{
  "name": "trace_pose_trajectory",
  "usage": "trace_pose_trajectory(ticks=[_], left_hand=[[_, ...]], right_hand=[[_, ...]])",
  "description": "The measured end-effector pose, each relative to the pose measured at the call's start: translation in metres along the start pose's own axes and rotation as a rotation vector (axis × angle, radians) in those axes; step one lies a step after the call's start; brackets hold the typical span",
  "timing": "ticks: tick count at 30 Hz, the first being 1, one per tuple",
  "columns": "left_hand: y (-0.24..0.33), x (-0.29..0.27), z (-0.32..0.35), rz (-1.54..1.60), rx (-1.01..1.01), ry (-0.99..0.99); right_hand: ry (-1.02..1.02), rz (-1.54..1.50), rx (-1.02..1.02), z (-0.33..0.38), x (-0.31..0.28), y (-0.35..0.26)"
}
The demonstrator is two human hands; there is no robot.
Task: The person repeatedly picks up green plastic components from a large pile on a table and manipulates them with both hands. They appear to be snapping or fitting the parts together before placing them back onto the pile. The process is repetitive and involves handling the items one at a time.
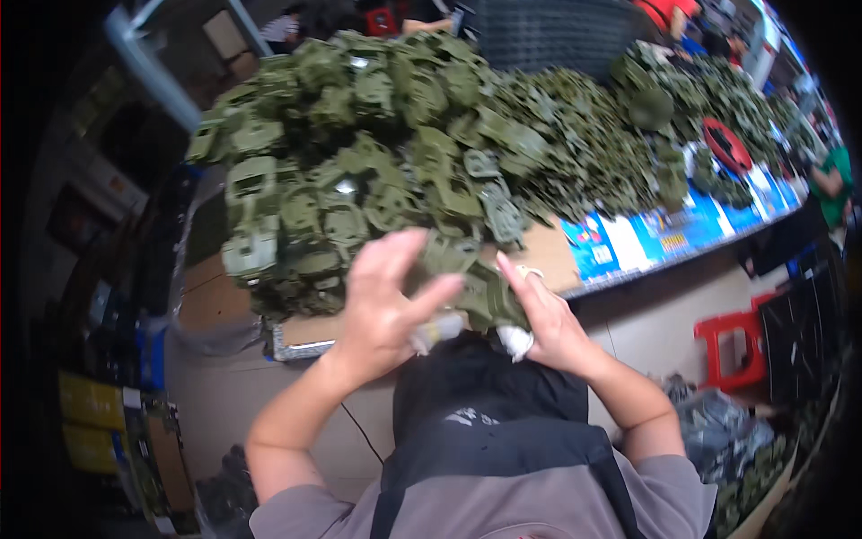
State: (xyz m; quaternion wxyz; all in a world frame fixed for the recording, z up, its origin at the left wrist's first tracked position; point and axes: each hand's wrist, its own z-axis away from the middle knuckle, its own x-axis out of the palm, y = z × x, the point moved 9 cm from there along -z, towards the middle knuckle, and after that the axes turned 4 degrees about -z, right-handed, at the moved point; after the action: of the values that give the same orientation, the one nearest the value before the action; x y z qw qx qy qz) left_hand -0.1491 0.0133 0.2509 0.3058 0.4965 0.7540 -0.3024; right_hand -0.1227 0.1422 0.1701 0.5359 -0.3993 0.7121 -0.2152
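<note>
In front of my body, an olive-green moulded plastic part sits between my two hands at the table's near edge. My right hand is at its right side, fingers along the part and a white-wrapped digit below, apparently gripping it. My left hand is raised at the left, blurred by motion, with its fingers spread apart. White wrapping shows on a digit there too. Just beyond, a large heap of similar green plastic parts covers the table; these look like shells with openings.
Smaller green pieces are heaped on the right, near a red oval object. Cardboard and blue printed sheeting cover the tabletop. A red stool and grey plastic bags stand at the right. Other people are at the far right.
</note>
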Motion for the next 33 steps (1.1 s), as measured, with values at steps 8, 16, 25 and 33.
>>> trace_pose_trajectory(ticks=[8, 16, 25, 33], left_hand=[[0.055, 0.143, 0.083, 1.308, -0.763, -0.078], [0.062, 0.123, 0.069, 0.706, -0.607, 0.001], [0.025, 0.157, 0.117, 1.977, -1.214, 0.161], [0.024, 0.188, 0.12, 1.999, -1.269, 0.205]], right_hand=[[0.089, -0.366, -0.061, 0.057, 0.028, 0.046], [0.109, -0.302, -0.209, 0.075, -0.003, 0.049], [-0.123, 0.383, 0.226, 0.032, -0.075, 0.189], [0.538, 0.756, 0.245, 0.008, -0.168, 0.251]])
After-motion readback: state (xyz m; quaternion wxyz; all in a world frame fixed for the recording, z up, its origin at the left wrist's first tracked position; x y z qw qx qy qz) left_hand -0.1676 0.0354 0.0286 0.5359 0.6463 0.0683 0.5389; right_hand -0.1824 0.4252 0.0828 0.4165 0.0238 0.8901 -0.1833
